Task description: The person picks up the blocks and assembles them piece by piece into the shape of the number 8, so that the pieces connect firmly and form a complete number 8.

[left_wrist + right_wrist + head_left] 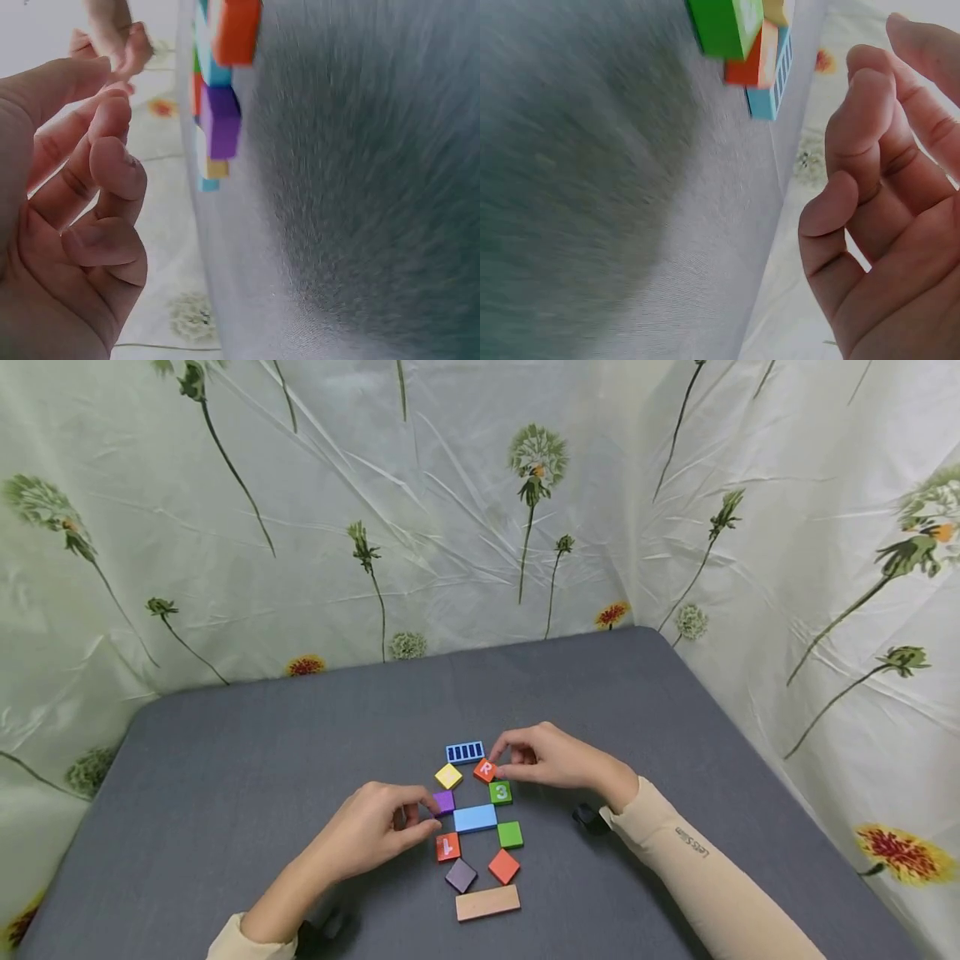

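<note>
Several coloured blocks form a closed figure on the grey table. My left hand (369, 828) hovers at its left side, fingers loosely bent and holding nothing, near the purple block (446, 802) and the red block with a white mark (447, 847). At upper right, my right hand (555, 755) has its fingers loosely curved close over the red R block (484, 769), with nothing between thumb and fingers in the right wrist view. Just below lies the green 3 block (500, 792). The striped blue block (465, 752) tops the figure, and a plain blue block (475, 818) crosses its middle.
A yellow block (448, 776) sits at upper left of the figure. Lower down are a green block (510, 835), an orange-red block (504, 866), a dark purple block (461, 876) and a wooden plank (487, 903). A flower-patterned curtain (450, 527) hangs behind the table (315, 735).
</note>
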`<action>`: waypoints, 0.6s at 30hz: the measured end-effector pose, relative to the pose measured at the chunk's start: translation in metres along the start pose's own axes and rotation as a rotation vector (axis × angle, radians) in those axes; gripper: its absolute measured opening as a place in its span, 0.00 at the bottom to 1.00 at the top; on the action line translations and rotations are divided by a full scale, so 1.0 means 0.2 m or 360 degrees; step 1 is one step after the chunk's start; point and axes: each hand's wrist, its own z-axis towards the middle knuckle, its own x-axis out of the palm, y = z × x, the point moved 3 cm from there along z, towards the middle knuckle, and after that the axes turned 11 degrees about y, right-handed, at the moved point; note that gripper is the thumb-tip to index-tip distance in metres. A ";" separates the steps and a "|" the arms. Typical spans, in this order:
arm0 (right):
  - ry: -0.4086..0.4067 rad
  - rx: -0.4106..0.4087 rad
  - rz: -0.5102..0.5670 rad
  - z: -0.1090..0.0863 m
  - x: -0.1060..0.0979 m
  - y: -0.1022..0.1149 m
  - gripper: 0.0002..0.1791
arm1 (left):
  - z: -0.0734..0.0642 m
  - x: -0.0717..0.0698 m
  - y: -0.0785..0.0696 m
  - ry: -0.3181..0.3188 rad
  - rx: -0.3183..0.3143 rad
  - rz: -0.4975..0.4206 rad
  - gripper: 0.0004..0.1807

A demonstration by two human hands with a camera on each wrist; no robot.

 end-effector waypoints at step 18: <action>0.0087 0.0011 0.0227 -0.29 0.28 0.00 0.08 | -0.23 0.18 -0.05 0.0071 0.0025 -0.0220 0.08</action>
